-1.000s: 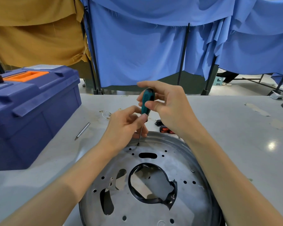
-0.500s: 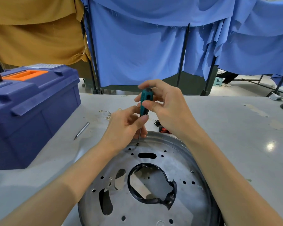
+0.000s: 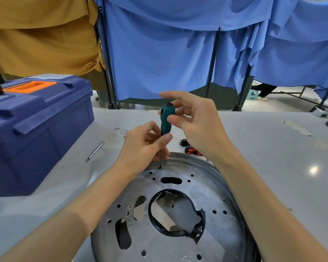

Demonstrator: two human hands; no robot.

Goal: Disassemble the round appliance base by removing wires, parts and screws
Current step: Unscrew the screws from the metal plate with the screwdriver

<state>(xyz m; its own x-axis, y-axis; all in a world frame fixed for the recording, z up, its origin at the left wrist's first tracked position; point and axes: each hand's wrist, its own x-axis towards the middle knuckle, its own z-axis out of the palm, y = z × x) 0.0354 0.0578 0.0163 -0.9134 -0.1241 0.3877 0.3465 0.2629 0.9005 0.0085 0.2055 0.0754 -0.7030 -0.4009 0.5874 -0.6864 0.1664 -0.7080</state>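
The round metal appliance base lies flat on the table near me, with a large centre hole ringed by black plastic and several small holes. A teal-handled screwdriver stands upright, its tip on a screw at the base's far rim. My left hand pinches the shaft just below the handle between thumb and fingers. My right hand pinches the handle with thumb and a finger; its index finger stretches out above the handle top.
A blue toolbox with an orange tray takes up the left side of the grey table. A loose metal bit lies beside it. Thin wires and a black and red part lie beyond the base. Blue curtains hang behind.
My right hand's fingers have shifted on the handle, with the index finger now lifted and stretched out. The screwdriver's tip and my left hand stay in place.
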